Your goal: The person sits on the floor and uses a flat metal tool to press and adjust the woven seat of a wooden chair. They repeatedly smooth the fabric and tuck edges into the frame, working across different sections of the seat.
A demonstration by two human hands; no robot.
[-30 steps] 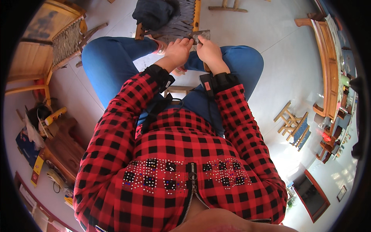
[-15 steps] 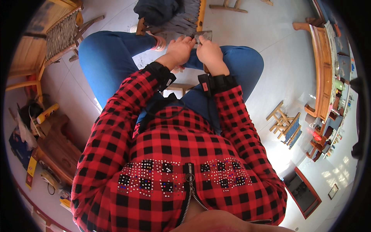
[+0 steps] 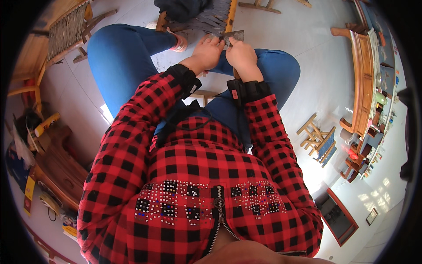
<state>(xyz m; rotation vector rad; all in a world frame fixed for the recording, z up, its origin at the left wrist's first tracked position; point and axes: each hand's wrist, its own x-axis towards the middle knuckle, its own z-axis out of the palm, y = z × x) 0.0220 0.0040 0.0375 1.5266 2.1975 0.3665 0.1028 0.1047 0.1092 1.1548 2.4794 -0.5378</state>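
Note:
In front of my knees, my right hand (image 3: 241,56) is closed round a tool with a flat grey metal blade (image 3: 237,36). A bit of its brown wooden handle shows below the hand, near the wrist. My left hand (image 3: 206,54) is beside it on the left, fingers bent and pressed together at the blade's left end. Whatever lies under those fingers is hidden. Just beyond both hands stands a low wooden seat with grey woven strips (image 3: 214,18), and a dark cloth (image 3: 181,9) lies bunched on it.
My bent knees in blue trousers (image 3: 121,61) flank the hands. A small folding stool (image 3: 318,140) stands on the pale floor to the right, near a wooden cabinet (image 3: 364,83). At the far left is a woven-seat chair (image 3: 67,31); below it, brown wooden furniture (image 3: 59,163) holds assorted items.
The view has shifted slightly. Both hands stay close together at the blade, which sits a little farther right and tilts differently. My left fingers have shifted slightly.

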